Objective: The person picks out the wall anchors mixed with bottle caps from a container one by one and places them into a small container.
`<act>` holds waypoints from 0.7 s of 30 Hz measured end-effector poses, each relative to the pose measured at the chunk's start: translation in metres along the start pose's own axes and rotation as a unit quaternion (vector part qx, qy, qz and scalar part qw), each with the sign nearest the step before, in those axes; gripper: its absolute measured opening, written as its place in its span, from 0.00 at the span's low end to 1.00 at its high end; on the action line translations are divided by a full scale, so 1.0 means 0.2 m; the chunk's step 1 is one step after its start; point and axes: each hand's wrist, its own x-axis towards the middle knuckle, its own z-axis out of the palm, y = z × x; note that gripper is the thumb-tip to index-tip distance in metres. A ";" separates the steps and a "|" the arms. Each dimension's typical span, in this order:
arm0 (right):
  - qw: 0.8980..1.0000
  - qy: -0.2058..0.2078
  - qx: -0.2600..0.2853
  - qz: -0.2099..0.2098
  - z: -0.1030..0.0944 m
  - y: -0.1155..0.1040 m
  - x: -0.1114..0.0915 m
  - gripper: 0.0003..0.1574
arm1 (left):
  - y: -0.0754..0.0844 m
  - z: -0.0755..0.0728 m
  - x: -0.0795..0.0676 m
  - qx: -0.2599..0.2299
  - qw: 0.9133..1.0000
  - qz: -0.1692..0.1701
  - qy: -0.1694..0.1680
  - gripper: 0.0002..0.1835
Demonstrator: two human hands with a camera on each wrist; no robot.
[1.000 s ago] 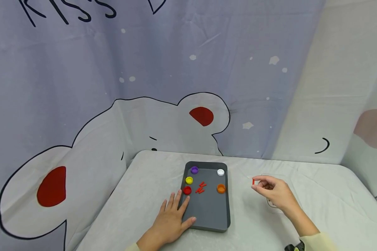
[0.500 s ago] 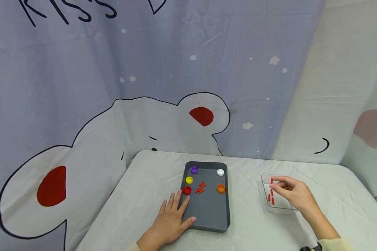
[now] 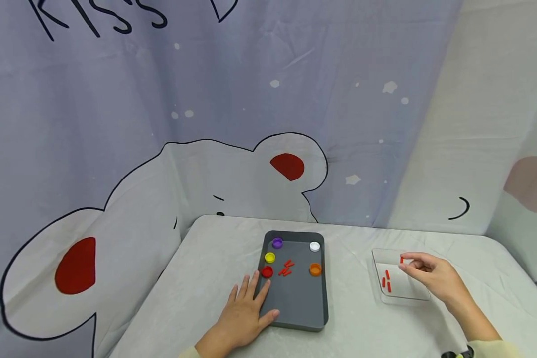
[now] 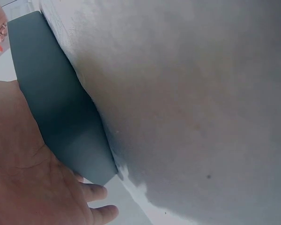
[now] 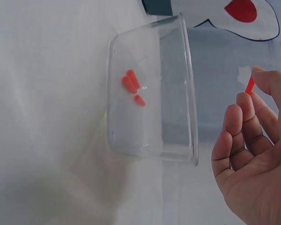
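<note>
My right hand (image 3: 436,278) pinches a small red stick (image 3: 402,259) between thumb and fingertips, above the clear plastic box (image 3: 407,297). Three more red sticks (image 3: 387,275) lie on the box floor; the right wrist view shows them through the see-through wall, beside the pinched red stick (image 5: 250,85). Fingers spread, my left hand (image 3: 241,314) rests against the left edge of the grey tray (image 3: 295,308). In the left wrist view, the palm (image 4: 33,173) is beside the tray's outer wall (image 4: 61,93). Several red sticks (image 3: 286,268) lie loose in the tray's middle.
Small round cups stand in the tray: purple (image 3: 277,242), yellow (image 3: 270,257) and red (image 3: 267,271) along the left, white (image 3: 314,246) and orange (image 3: 315,269) along the right. A white cloth (image 3: 349,308) covers the table, with a printed curtain (image 3: 232,89) behind it.
My right hand has moved right with the pinched red stick, from beside the tray to over the clear box. The left hand stays in place.
</note>
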 end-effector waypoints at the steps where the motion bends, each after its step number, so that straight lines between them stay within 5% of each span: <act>1: 1.000 -0.001 0.000 0.000 0.00 0.01 0.00 0.27 | 0.00 0.00 0.00 0.001 1.000 0.000 0.000 0.43; 14: 1.000 -0.016 -0.008 0.017 -0.01 0.07 0.04 0.33 | 0.00 0.00 0.00 -0.001 1.000 -0.004 -0.004 0.43; 21: 1.000 -0.006 -0.009 -0.009 0.07 -0.02 0.06 0.29 | 0.00 0.01 0.01 -0.002 1.000 -0.002 0.002 0.43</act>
